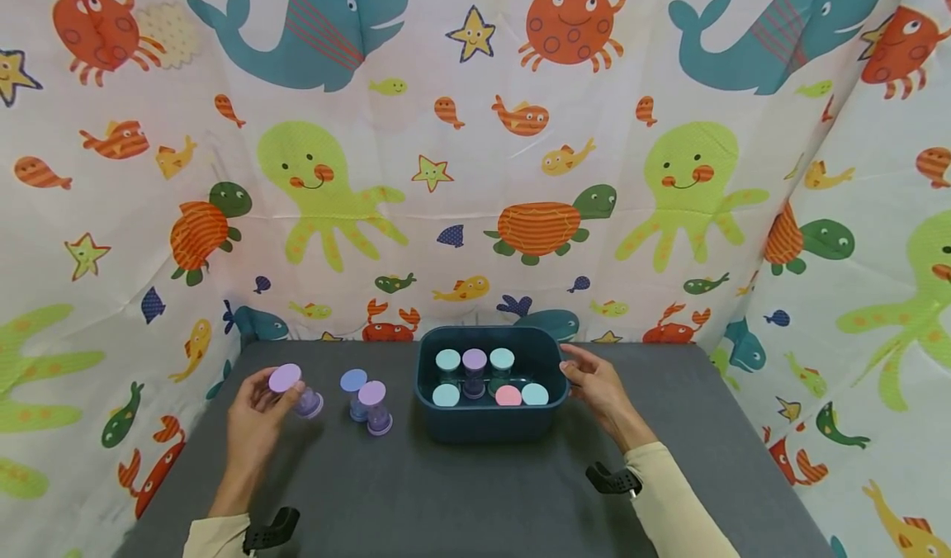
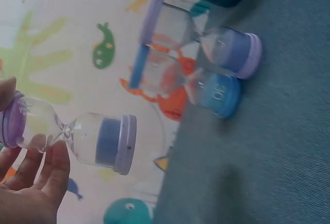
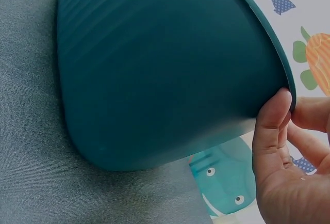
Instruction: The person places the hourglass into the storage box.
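Over the grey table [image 1: 475, 500], your left hand [image 1: 251, 422] grips a lilac-capped hourglass [image 2: 86, 135], left of two standing hourglasses [image 1: 375, 405], while your right hand [image 1: 603, 393] pinches the rim of a teal bin [image 1: 490, 426] holding more hourglasses [image 1: 474, 361], before a printed curtain [image 1: 475, 248].

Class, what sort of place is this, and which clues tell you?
Probably a screened-off indoor tabletop workspace: sea-creature cloth hangs behind and beside a grey table, and a teal bin holds small sandglasses.
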{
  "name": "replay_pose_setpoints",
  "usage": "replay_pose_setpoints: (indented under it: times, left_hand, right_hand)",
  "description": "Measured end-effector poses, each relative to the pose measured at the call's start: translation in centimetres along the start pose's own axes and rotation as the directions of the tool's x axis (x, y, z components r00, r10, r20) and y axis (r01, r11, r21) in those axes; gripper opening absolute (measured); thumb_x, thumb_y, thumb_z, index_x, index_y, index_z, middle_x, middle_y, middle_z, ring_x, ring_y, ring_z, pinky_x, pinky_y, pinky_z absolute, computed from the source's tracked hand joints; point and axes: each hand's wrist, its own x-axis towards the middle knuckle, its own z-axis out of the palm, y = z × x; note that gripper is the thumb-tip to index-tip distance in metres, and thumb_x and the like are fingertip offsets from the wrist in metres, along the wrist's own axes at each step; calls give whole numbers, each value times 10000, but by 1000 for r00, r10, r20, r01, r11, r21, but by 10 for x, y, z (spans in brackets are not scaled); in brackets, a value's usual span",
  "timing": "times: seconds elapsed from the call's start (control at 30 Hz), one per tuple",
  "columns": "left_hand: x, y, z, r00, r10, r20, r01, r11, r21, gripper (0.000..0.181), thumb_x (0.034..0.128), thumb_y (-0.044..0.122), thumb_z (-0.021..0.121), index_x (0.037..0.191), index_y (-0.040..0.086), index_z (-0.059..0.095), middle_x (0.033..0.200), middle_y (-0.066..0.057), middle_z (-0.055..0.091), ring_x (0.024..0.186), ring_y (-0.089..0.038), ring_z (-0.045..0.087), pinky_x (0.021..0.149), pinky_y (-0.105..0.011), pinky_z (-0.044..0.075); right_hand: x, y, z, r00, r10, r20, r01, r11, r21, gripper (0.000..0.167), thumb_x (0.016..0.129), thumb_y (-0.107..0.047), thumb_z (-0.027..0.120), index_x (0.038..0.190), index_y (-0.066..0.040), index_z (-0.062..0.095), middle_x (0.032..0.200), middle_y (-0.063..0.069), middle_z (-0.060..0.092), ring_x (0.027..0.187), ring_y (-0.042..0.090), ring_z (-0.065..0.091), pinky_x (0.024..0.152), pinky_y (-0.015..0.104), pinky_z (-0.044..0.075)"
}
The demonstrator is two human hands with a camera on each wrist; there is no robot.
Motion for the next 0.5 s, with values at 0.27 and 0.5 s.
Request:
replay_pose_setpoints:
  times: [0.27,0.5]
  left_hand:
    - [-9,30,-5,1000,21,9,-21,1000,-17,600,882,313,730,1394,146,466,1331,-7,539,1225,-101,540,905,-69,455]
    - [-16,52,-2,997,68,37,-68,998,8,605,893,334,714,1408,159,451,1344,2,533,1295,-207,520,947,-115,451]
  right_hand:
    - [-1,0,-1,1000,-2,18,2,1000,-1,453,995,-183,575,1440,-164,493,1086,90,609,894,180,601,755,265,548]
    - [-1,-2,-2,1000,-9,24,9,1000,-6,454,996,-191,575,1441,-160,490,1018,15,603,874,140,596,750,262,544]
